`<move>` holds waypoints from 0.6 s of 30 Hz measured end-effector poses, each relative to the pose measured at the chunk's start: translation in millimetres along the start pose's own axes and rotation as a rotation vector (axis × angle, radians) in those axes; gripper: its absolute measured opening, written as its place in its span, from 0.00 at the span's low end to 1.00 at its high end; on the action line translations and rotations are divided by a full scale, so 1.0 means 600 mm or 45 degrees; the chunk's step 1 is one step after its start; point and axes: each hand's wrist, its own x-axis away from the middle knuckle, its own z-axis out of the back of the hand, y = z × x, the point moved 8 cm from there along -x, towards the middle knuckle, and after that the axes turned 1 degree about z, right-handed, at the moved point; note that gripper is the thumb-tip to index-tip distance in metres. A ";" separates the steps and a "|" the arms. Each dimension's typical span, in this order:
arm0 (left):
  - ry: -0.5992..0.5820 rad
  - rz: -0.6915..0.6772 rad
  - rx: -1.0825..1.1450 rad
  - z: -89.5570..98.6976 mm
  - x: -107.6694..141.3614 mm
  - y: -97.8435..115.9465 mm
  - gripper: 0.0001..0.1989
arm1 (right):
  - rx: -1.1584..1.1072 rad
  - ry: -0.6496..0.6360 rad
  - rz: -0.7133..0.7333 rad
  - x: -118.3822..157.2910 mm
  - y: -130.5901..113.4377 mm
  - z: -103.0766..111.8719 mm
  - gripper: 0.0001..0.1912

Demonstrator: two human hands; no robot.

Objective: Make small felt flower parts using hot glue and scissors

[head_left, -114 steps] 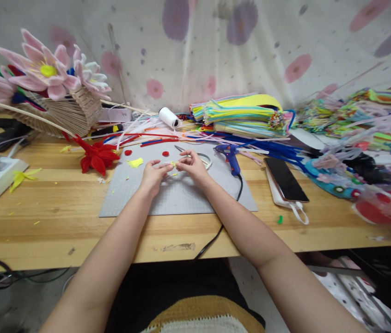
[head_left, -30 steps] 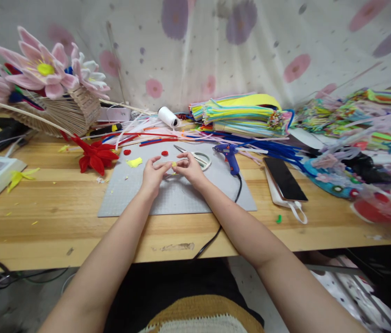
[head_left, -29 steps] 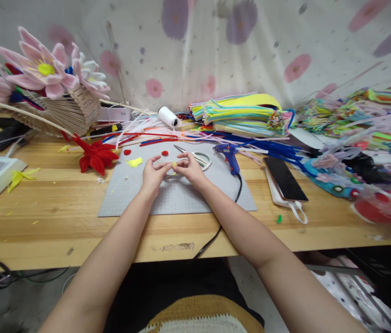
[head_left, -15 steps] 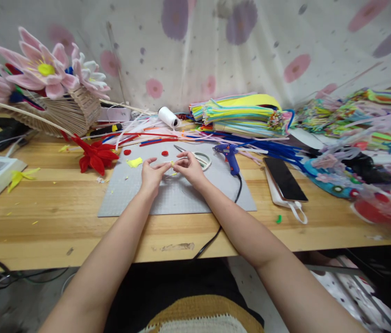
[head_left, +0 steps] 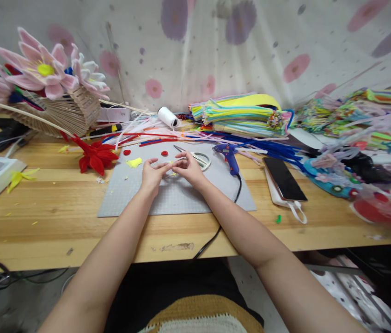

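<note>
Over the grey cutting mat [head_left: 126,199], my left hand [head_left: 152,177] and my right hand [head_left: 190,169] meet at the fingertips. Both pinch a small yellow piece [head_left: 171,162], mostly covered by the fingers, so its exact kind is unclear. Behind my right hand lie scissors [head_left: 204,161] with pale handles. A yellow scrap [head_left: 134,163] rests on the mat left of my left hand. Two small red pieces, one a red disc [head_left: 164,153] and the other a red oval [head_left: 126,152], lie farther back on the mat.
A blue glue gun [head_left: 229,157] lies at the mat's right, its black cord running to the front edge. Beside it is a phone [head_left: 284,179]. Bundled pipe cleaners [head_left: 244,113] and a white thread spool [head_left: 168,117] stand behind. A red fuzzy flower [head_left: 96,156] lies left.
The fingertips have shifted very slightly around the small yellow piece, which shows a little less now. Both hands stay in the same place; nothing else has moved.
</note>
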 end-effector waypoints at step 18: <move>-0.033 -0.108 -0.100 -0.003 0.008 0.015 0.26 | -0.070 0.073 -0.081 -0.001 0.009 0.008 0.23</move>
